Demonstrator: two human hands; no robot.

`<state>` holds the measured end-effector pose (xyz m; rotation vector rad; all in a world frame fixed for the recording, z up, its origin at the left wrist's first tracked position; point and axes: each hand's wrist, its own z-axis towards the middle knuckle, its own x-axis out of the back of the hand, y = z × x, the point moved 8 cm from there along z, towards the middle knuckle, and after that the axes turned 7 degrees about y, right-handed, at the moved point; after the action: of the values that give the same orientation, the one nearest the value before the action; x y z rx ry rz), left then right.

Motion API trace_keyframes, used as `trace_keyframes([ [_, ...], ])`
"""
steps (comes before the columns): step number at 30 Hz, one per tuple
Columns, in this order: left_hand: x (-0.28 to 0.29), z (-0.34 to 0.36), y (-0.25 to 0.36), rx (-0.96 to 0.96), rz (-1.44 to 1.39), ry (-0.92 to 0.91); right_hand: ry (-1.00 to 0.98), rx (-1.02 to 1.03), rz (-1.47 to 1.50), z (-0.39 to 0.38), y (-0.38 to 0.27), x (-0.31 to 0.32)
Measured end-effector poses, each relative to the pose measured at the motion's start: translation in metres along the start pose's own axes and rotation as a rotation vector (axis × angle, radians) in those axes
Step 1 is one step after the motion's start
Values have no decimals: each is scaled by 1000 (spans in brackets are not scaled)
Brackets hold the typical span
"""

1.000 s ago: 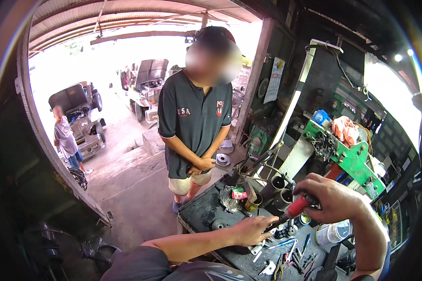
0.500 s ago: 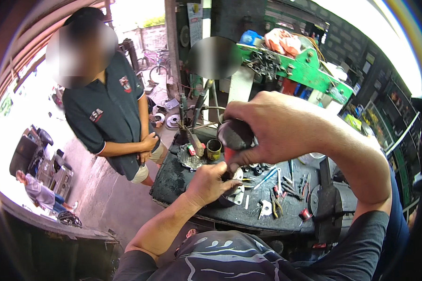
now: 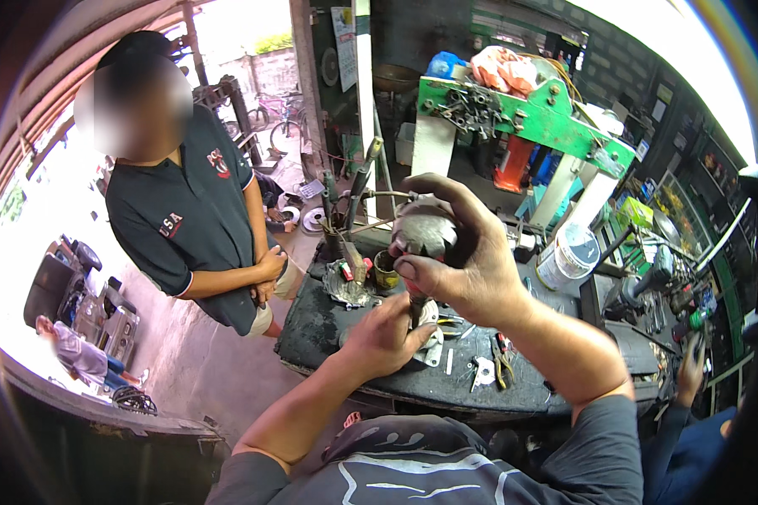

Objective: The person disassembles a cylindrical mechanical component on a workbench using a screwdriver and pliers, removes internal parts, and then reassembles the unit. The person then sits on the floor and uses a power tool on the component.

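A heavy round metal piece (image 3: pixel 425 229), grey on top with a notched edge, is gripped between the thumb and fingers of my right hand (image 3: pixel 467 257). Its exact kind does not show. Directly below it, my left hand (image 3: pixel 383 337) closes around an upright tool with a red upper end (image 3: pixel 415 290) and a dark shaft. Whether the metal piece touches the tool, I cannot tell. Under the left hand, partly hidden, a light metal flanged part (image 3: pixel 432 347) sits on the black workbench (image 3: pixel 396 389). Pliers (image 3: pixel 503 370) and a small metal plate (image 3: pixel 482 373) lie to the right.
A yellowish can (image 3: pixel 386 271) and a crumpled silvery piece (image 3: pixel 345 286) stand beyond my left hand. A white bucket (image 3: pixel 567 255) and a green steel frame (image 3: pixel 522 118) are farther right. One person (image 3: pixel 189 227) stands at the left; another person's hand (image 3: pixel 692 370) shows at the right edge.
My right forearm has dropped and swung nearer, and the round metal piece has tilted so its grey top shows. My left hand keeps its hold. Another person's hand has appeared at the right.
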<state>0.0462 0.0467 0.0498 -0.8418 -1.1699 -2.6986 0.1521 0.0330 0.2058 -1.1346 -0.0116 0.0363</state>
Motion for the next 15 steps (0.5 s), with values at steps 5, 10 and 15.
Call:
trace_keyframes([
  [5,0,2,-10,-24,-27,64,155,127,3,-12,12,-4],
  [10,-5,-5,-4,-110,10,176,285,12,76,-12,24,1],
  [15,-12,-7,-21,149,-35,9,329,18,124,-17,19,-5],
])
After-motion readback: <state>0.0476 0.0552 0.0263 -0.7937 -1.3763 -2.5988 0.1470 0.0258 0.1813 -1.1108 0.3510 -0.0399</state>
